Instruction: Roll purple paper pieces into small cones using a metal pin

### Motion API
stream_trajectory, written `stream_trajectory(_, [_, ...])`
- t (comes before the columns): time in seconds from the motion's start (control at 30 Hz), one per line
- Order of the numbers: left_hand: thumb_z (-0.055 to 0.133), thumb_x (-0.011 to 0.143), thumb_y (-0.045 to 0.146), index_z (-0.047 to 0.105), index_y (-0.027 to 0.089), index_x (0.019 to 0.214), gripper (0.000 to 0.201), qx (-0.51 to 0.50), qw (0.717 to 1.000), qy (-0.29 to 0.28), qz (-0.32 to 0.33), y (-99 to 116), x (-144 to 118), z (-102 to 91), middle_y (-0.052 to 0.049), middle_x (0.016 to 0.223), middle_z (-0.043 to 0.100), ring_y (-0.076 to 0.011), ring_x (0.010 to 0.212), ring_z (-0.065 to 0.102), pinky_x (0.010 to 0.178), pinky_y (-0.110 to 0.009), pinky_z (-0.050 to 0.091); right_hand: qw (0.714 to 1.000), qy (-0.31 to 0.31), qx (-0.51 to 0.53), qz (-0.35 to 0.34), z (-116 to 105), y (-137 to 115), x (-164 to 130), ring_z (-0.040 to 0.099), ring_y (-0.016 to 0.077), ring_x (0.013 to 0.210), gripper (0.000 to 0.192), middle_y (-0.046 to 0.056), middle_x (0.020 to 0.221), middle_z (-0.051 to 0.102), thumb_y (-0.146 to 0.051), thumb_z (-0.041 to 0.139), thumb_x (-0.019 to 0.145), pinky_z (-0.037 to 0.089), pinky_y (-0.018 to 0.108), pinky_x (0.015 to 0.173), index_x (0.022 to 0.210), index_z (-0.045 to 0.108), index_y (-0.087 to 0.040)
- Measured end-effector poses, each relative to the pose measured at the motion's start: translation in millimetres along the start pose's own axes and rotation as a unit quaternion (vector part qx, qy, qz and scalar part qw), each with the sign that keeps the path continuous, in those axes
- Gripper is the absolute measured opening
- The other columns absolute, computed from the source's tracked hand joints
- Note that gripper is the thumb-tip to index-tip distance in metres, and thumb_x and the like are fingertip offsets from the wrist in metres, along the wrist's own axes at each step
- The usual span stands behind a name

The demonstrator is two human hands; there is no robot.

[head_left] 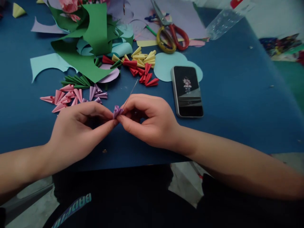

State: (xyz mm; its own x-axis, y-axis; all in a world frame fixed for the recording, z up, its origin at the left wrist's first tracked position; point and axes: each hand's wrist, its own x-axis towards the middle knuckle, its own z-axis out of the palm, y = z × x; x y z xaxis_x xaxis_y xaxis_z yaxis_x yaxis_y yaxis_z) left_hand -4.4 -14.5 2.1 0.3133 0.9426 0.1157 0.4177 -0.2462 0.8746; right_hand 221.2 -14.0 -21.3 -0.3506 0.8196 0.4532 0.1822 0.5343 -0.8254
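Note:
Near the table's front edge my left hand (pixel 78 129) pinches a small cluster of rolled purple paper cones (pixel 117 111) between thumb and forefinger. Right against it, my right hand (pixel 152 122) is closed in a pinch, its fingertips touching the cluster. A long thin needle (pixel 131 94) slants up and to the right from the right fingertips; its lower end is hidden. Beyond my left hand lie loose pink cones (pixel 67 96), purple cones (pixel 95 91) and dark green cones (pixel 77 81). Red cones (pixel 144 75) and yellow cones (pixel 143 57) lie farther back.
A phone (pixel 187 91) lies right of my right hand, partly over a light blue paper cutout (pixel 166 65). Scissors with red and yellow handles (pixel 172 36) rest behind it. Green paper scraps (pixel 95 28) pile up at the back left. A clear plastic package (pixel 224 23) lies back right.

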Motion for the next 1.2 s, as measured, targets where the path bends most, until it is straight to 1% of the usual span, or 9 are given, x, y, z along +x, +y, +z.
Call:
stream_trajectory(0.13, [0.092, 0.089, 0.036, 0.083, 0.028, 0.087, 0.012, -0.006, 1.0, -0.002, 0.0, 1.1, 1.2, 0.2, 0.003, 0.078, 0.082, -0.0191, 0.067, 0.076, 0.056, -0.028, 0.057, 0.999, 0.007, 0.025, 0.026, 0.2, 0.3, -0.5, 0.067, 0.0119, 0.07, 0.012, 0.004, 0.082, 0.074, -0.019, 0.077, 0.098, 0.054, 0.024, 0.062, 0.088, 0.074, -0.015])
stream_trajectory(0.23, [0.09, 0.09, 0.036, 0.084, 0.03, 0.088, 0.009, 0.024, 1.0, 0.007, 0.008, 2.9, -2.9, -1.0, 0.003, 0.081, 0.083, -0.0199, 0.07, 0.077, 0.061, -0.031, 0.058, 0.999, 0.021, 0.041, -0.012, 1.0, 0.8, -1.1, 0.066, 0.0116, 0.07, 0.012, 0.004, 0.082, 0.073, -0.015, 0.078, 0.098, 0.052, 0.024, 0.061, 0.087, 0.074, -0.015])
stream_trajectory(0.37, [0.086, 0.096, 0.041, 0.088, 0.034, 0.098, 0.007, 0.096, 0.993, 0.036, 0.051, 3.8, -12.8, -1.8, 0.003, 0.088, 0.087, -0.0211, 0.072, 0.078, 0.065, -0.035, 0.058, 0.995, 0.041, 0.058, -0.069, 3.1, 0.6, -2.4, 0.066, 0.0143, 0.072, 0.016, 0.002, 0.076, 0.069, -0.014, 0.079, 0.096, 0.048, 0.025, 0.059, 0.083, 0.07, -0.018])
stream_trajectory(0.47, [0.085, 0.098, 0.04, 0.088, 0.035, 0.1, 0.006, 0.098, 0.992, 0.032, 0.069, 3.2, -17.2, -1.9, 0.004, 0.091, 0.089, -0.021, 0.075, 0.081, 0.068, -0.035, 0.061, 0.995, 0.034, 0.062, -0.075, 4.1, 0.8, -2.9, 0.062, 0.0139, 0.071, 0.019, 0.001, 0.074, 0.065, -0.013, 0.077, 0.097, 0.045, 0.026, 0.059, 0.082, 0.065, -0.019])
stream_trajectory(0.63, [0.083, 0.099, 0.042, 0.089, 0.035, 0.101, 0.01, 0.104, 0.993, 0.027, 0.048, 2.7, -16.2, -1.4, 0.004, 0.092, 0.089, -0.0221, 0.077, 0.082, 0.069, -0.036, 0.06, 0.996, 0.022, 0.049, -0.077, 4.1, 1.7, -2.2, 0.061, 0.0131, 0.07, 0.02, 0.0, 0.073, 0.063, -0.014, 0.076, 0.097, 0.047, 0.025, 0.059, 0.082, 0.064, -0.02])
stream_trajectory(0.77, [0.085, 0.098, 0.045, 0.09, 0.036, 0.1, 0.01, 0.092, 0.994, 0.038, 0.033, 1.8, -14.0, -0.5, 0.003, 0.096, 0.09, -0.0253, 0.085, 0.084, 0.077, -0.038, 0.064, 0.998, 0.032, 0.036, -0.036, 4.7, 0.5, -3.0, 0.062, 0.0128, 0.067, 0.02, 0.0, 0.074, 0.065, -0.015, 0.076, 0.096, 0.047, 0.026, 0.059, 0.081, 0.063, -0.02])
stream_trajectory(0.9, [0.084, 0.1, 0.042, 0.091, 0.036, 0.1, 0.009, 0.093, 0.994, 0.035, 0.039, 0.5, -11.7, -0.5, 0.003, 0.099, 0.09, -0.0241, 0.089, 0.084, 0.085, -0.037, 0.065, 0.999, 0.036, 0.031, 0.005, 5.0, -1.3, -3.5, 0.059, 0.0122, 0.066, 0.019, 0.0, 0.076, 0.066, -0.018, 0.074, 0.097, 0.047, 0.027, 0.06, 0.082, 0.063, -0.021])
stream_trajectory(1.07, [0.08, 0.1, 0.033, 0.089, 0.033, 0.097, 0.009, 0.106, 0.992, 0.02, 0.073, 1.0, -5.1, -0.7, 0.003, 0.095, 0.089, -0.0202, 0.084, 0.082, 0.08, -0.031, 0.06, 0.999, 0.025, 0.032, 0.036, 3.6, -3.2, -2.5, 0.062, 0.0119, 0.068, 0.013, 0.001, 0.081, 0.069, -0.018, 0.072, 0.096, 0.05, 0.027, 0.061, 0.085, 0.066, -0.019])
stream_trajectory(1.2, [0.08, 0.096, 0.027, 0.087, 0.03, 0.094, 0.007, 0.107, 0.992, -0.003, 0.07, 1.2, -0.2, -0.6, 0.003, 0.089, 0.087, -0.0198, 0.08, 0.081, 0.076, -0.03, 0.059, 0.996, -0.004, 0.033, 0.087, 2.6, -4.9, -2.4, 0.063, 0.0111, 0.064, 0.01, -0.002, 0.076, 0.068, -0.019, 0.069, 0.096, 0.05, 0.025, 0.06, 0.087, 0.065, -0.02])
